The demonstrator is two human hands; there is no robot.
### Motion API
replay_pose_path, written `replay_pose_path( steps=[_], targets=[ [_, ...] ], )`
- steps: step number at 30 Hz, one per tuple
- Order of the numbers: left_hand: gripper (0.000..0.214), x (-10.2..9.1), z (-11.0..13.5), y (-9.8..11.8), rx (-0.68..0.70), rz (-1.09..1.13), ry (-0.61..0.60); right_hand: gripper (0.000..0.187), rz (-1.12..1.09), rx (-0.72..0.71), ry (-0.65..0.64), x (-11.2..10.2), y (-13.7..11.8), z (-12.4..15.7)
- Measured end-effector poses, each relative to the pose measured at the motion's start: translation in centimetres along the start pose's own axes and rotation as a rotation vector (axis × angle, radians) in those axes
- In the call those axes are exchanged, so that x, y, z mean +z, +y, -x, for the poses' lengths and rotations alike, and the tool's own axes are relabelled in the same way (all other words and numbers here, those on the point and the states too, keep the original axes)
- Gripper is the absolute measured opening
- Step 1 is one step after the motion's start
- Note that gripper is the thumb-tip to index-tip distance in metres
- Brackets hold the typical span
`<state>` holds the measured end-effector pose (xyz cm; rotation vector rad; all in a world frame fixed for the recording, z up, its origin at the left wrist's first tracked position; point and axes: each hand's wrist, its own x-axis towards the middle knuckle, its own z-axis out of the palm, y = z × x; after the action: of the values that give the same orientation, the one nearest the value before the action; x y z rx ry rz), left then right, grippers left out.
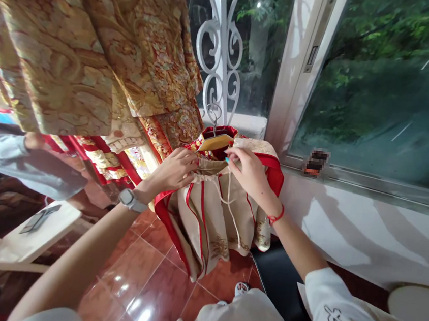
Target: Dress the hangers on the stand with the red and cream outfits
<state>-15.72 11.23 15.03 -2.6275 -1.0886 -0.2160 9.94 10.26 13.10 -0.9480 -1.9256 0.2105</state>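
A beige skirt with thin red piping, some gold embroidery and a gathered waistband hangs before me. From its waist a pale drawstring dangles in loose ends. Behind the waistband is a red-collared jacket on a wooden hanger with a metal hook. My left hand, wearing a watch at the wrist, is closed over the left end of the waistband. At its right end my right hand pinches the waistband with thumb and fingers; the exact grip is partly hidden.
Gold brocade garments hang at upper left. White scrolled ironwork and a sliding window stand ahead. Another person's sleeve shows at left, above a white stool bearing a phone. A black seat is below right.
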Motion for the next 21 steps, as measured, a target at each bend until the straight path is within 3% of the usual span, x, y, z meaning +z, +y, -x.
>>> replay_pose_path(
  steps=[3,7,12,16,21],
  targets=[
    [0.024,0.1,1.4,1.0,-0.197,-0.074,0.123,0.029,-0.034,-0.247,-0.220,1.8,-0.8,-6.7],
    [0.026,1.4,2.8,1.9,-0.360,0.137,0.185,0.031,-0.099,-0.337,-0.636,6.6,-0.5,-13.7],
    [0.021,4.1,2.5,2.0,-0.530,0.509,0.649,0.031,-0.233,-0.360,-1.106,10.1,0.5,-17.5],
    [0.010,5.0,1.1,0.5,-0.658,0.674,0.918,0.044,-0.181,-0.361,-1.270,10.9,1.0,-19.3],
    [0.012,4.8,0.1,-1.6,-0.618,0.695,1.046,0.067,-0.138,-0.318,-1.313,12.3,1.1,-19.8]
  ],
)
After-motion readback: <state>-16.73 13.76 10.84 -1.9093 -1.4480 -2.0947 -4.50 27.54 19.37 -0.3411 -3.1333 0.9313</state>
